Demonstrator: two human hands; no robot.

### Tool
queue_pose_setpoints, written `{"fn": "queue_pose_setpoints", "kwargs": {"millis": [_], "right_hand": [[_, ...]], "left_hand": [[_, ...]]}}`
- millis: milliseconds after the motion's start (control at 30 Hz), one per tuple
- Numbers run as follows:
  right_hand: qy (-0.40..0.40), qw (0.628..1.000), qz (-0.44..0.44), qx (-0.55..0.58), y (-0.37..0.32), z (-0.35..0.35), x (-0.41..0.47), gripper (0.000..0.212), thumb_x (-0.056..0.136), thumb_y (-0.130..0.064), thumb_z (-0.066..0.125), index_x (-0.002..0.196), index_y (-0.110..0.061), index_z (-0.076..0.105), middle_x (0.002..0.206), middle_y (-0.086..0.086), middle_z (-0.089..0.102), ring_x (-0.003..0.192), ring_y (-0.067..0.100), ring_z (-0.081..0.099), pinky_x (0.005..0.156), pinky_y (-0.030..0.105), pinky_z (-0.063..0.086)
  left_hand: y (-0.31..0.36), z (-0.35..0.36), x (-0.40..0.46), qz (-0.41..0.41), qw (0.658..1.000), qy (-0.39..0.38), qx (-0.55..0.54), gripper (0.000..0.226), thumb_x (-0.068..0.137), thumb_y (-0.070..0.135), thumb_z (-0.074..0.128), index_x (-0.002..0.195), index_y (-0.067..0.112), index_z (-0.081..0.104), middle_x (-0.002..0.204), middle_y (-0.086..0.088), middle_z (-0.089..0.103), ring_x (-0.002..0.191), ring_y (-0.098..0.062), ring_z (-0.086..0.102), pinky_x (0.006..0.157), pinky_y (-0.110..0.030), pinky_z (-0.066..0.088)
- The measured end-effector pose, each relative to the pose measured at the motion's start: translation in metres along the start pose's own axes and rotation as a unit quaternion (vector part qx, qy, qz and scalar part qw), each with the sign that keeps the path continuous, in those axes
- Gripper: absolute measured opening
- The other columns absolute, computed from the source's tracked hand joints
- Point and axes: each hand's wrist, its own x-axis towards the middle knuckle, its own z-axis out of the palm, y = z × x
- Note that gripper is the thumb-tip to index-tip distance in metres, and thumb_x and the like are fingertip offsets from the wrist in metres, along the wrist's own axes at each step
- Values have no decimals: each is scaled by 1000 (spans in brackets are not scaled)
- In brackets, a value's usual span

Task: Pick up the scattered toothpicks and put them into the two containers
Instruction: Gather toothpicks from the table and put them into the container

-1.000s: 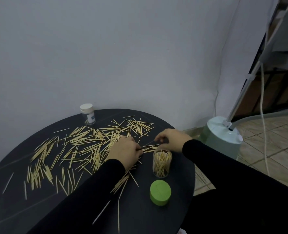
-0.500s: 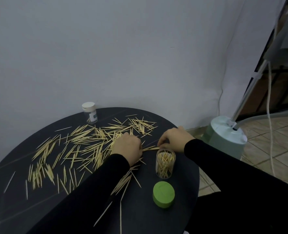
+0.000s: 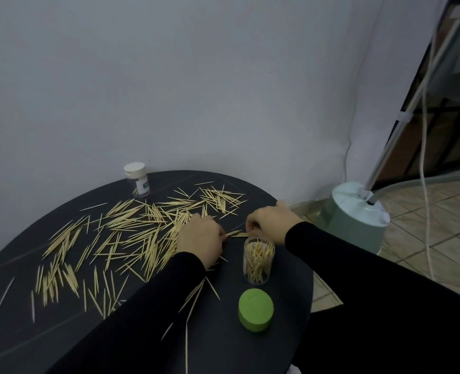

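Note:
Many pale toothpicks (image 3: 131, 233) lie scattered over the round black table (image 3: 285, 292). An open clear container (image 3: 258, 261), partly filled with toothpicks, stands near the table's right side. Its green lid (image 3: 256, 310) lies in front of it. A second clear container with a white cap (image 3: 138, 180) stands at the table's back by the wall. My left hand (image 3: 200, 238) rests knuckles-up on the table and pinches a small bunch of toothpicks (image 3: 237, 234). My right hand (image 3: 273, 222), fingers curled, holds the other end of that bunch just behind the open container.
A pale green appliance base (image 3: 355, 214) with a slanting metal pole and white cord stands on the tiled floor to the right. A grey wall rises directly behind the table. More toothpicks lie near the table's front edge, beside my left sleeve.
Both hands stay by the small bunch of toothpicks behind the open container, shifting only slightly. The camera view has moved a little.

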Motion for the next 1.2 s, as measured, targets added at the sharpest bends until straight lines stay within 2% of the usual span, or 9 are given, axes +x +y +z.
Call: {"fn": "queue_pose_setpoints", "kwargs": {"millis": [100, 233, 500, 600, 700, 767, 933, 1100, 1200], "right_hand": [[-23, 998, -1, -55, -6, 3, 4, 15, 98, -28, 45, 105, -24, 57, 107, -2, 63, 100, 18, 56, 105, 44, 25], [-51, 989, -10, -140, -14, 5, 11, 24, 99, -26, 43, 119, -17, 53, 120, 4, 59, 113, 24, 53, 105, 49, 25], [-30, 987, -33, -156, -13, 2, 6, 16, 98, -24, 45, 112, -22, 54, 117, 1, 58, 113, 22, 50, 104, 46, 26], [-5, 989, -36, -143, -12, 1, 4, 16, 99, -23, 44, 112, -23, 53, 118, 0, 57, 114, 21, 47, 104, 45, 26], [30, 993, -37, -111, -9, 1, 2, 8, 98, -22, 46, 98, -30, 47, 114, -3, 58, 110, 19, 48, 100, 42, 28], [31, 994, -33, -100, -10, 2, 2, 11, 98, -20, 45, 93, -30, 43, 111, -4, 60, 108, 19, 49, 99, 41, 27], [8, 992, -37, -119, -15, 9, 6, 14, 99, -26, 46, 110, -25, 55, 115, -1, 61, 111, 19, 49, 99, 42, 27], [27, 998, -30, -54, -13, 4, 4, 16, 99, -30, 46, 108, -26, 58, 110, -4, 63, 109, 17, 49, 100, 41, 26], [41, 999, -18, -19, -12, 3, 1, 20, 98, -32, 49, 113, -30, 61, 114, -7, 63, 112, 15, 48, 99, 40, 26]], "left_hand": [[-1, -3, 1, 11, 1000, 12, -9, 24, 97, 37, 49, 107, 31, 69, 109, 7, 63, 107, -16, 49, 87, -31, 47], [2, -3, 3, 21, 1000, -9, 19, 26, 98, 34, 46, 113, 22, 63, 112, 1, 62, 109, -18, 49, 90, -32, 47], [5, 2, 0, 29, 993, -44, 104, 28, 98, 25, 44, 121, 11, 52, 122, -7, 54, 114, -22, 46, 94, -35, 45], [3, 4, 0, 16, 998, -33, 56, 26, 97, 25, 47, 119, 14, 52, 121, -5, 54, 113, -21, 45, 93, -33, 44], [0, -1, 1, -11, 999, -9, -44, 19, 95, 25, 52, 113, 18, 55, 113, -1, 58, 109, -18, 46, 91, -31, 43], [-2, -3, 1, -14, 996, 7, -84, 14, 95, 24, 53, 109, 21, 57, 107, 1, 59, 104, -15, 45, 87, -30, 42], [-6, 2, -1, -10, 991, 33, -130, 16, 97, 28, 49, 108, 23, 60, 102, 3, 60, 98, -12, 45, 83, -27, 39], [-14, 10, 0, -28, 982, 51, -178, 23, 96, 28, 51, 116, 30, 62, 110, 3, 60, 99, -8, 50, 89, -27, 44], [-16, 9, -1, -14, 984, 77, -161, 24, 97, 26, 50, 116, 27, 65, 107, 5, 63, 103, -12, 47, 90, -29, 42]]}}
